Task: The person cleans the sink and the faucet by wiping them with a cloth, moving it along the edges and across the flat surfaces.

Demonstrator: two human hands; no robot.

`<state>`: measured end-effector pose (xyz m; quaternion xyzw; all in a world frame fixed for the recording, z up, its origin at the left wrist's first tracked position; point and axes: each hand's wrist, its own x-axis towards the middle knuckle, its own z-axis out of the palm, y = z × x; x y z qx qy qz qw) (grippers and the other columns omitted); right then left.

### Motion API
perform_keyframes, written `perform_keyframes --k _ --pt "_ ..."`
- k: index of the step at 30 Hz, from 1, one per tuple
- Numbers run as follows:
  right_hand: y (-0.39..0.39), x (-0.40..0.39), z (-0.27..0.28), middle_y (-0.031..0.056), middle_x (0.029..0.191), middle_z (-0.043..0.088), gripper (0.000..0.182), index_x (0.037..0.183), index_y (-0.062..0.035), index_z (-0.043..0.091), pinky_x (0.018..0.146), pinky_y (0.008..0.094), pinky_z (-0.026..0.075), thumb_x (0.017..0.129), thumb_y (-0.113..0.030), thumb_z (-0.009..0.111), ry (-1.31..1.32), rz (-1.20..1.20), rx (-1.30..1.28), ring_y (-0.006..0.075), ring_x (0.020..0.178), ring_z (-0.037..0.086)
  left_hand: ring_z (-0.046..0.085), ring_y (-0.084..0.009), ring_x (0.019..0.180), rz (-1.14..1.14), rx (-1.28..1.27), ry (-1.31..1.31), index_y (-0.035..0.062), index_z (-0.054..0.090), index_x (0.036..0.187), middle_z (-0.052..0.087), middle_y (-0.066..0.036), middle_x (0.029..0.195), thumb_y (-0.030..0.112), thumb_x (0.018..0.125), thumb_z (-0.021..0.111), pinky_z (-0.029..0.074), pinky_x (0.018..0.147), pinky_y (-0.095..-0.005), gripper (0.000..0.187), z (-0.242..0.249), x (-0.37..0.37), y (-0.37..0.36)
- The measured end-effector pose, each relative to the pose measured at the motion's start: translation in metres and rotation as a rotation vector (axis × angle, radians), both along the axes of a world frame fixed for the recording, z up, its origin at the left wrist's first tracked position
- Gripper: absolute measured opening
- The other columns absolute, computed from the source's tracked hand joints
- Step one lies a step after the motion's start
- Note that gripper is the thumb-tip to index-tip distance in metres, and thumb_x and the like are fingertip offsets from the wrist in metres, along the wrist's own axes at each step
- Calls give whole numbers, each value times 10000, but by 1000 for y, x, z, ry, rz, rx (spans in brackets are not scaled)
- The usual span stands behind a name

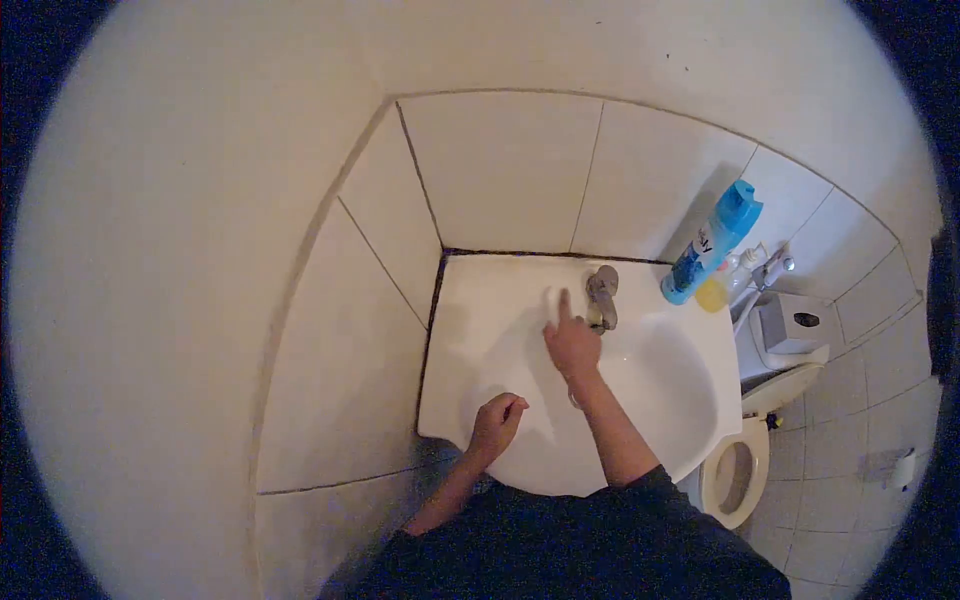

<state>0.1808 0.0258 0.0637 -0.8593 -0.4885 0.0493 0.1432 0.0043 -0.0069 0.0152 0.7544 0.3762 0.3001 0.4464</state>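
Note:
My right hand [573,347] reaches over the white washbasin [480,300], its index finger stretched toward the back ledge and the thumb apart. Just right of that fingertip stands the metal tap [603,292], and the hand overlaps the area beside its spout. A bracelet or band shows at the right wrist. Lower and to the left, my left hand [497,425] hovers over the front left part of the basin with its fingers curled in; nothing shows in it.
A blue spray can [712,243] stands on the basin's back right corner. Beside it are a bottle of yellow liquid [712,292] and a clear pump bottle [745,268]. A grey tissue box [793,322] sits on the cistern behind the toilet [738,475]. Tiled walls border the basin behind and left.

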Motion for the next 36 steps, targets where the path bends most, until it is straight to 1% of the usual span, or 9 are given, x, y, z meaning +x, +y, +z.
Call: perform_keyframes --k 4,6,12,14,19,22,29,31,36 --pt "7 -12 2 185 754 569 675 1317 -143 181 555 427 481 760 -360 496 -38 -29 -45 327 619 585 549 -184 641 -5 -36 10 14 581 777 583 -104 730 143 826 486 437 608 -285 168 -2 0 1" --pt "6 -21 5 178 745 566 670 1316 -122 185 529 408 484 763 -341 495 -87 233 -84 305 590 586 545 -177 635 -6 -36 -1 12 579 775 582 -100 722 135 825 485 436 604 -281 162 -3 0 1" --pt "3 -11 -8 166 672 552 672 1314 -152 194 493 416 473 755 -355 506 -84 3 70 313 552 570 524 -159 587 15 -45 -33 6 577 767 573 -96 680 130 818 499 424 563 -269 155 -4 -2 1" --pt "0 -28 1 196 778 567 697 1325 -159 133 554 417 492 765 -333 508 -32 291 -71 331 645 589 507 -152 542 6 -48 -81 6 581 769 566 -94 653 145 814 513 414 526 -263 161 -7 0 -1" --pt "-11 1 12 204 818 571 701 1325 -144 133 544 430 490 762 -338 503 57 -127 -47 328 658 594 499 -144 535 36 -22 -50 6 581 776 557 -94 633 144 813 514 407 519 -263 158 -6 -2 0" --pt "-8 -6 -8 168 748 577 692 1324 -130 148 502 411 474 768 -350 495 -168 64 -21 298 598 586 501 -152 533 32 13 -81 5 580 776 560 -99 637 148 813 514 413 524 -273 162 -10 1 -1" --pt "-5 2 16 172 731 575 650 1299 -126 242 513 408 473 743 -331 508 -78 -102 -26 291 632 587 505 -158 535 28 -47 -85 8 584 773 557 -95 625 156 818 510 418 530 -275 171 -5 -1 0" --pt "-2 -6 21 185 763 584 657 1307 -121 225 546 406 492 754 -345 501 -87 153 -151 298 615 591 499 -151 533 17 -62 -44 9 586 771 554 -88 617 154 821 509 416 529 -270 171 -9 -1 0" --pt "2 2 16 175 749 588 670 1306 -102 230 546 397 492 754 -364 506 -48 -24 -127 295 618 592 480 -131 521 44 -58 -86 11 586 767 542 -80 599 161 823 511 405 514 -265 176 -14 0 -1"
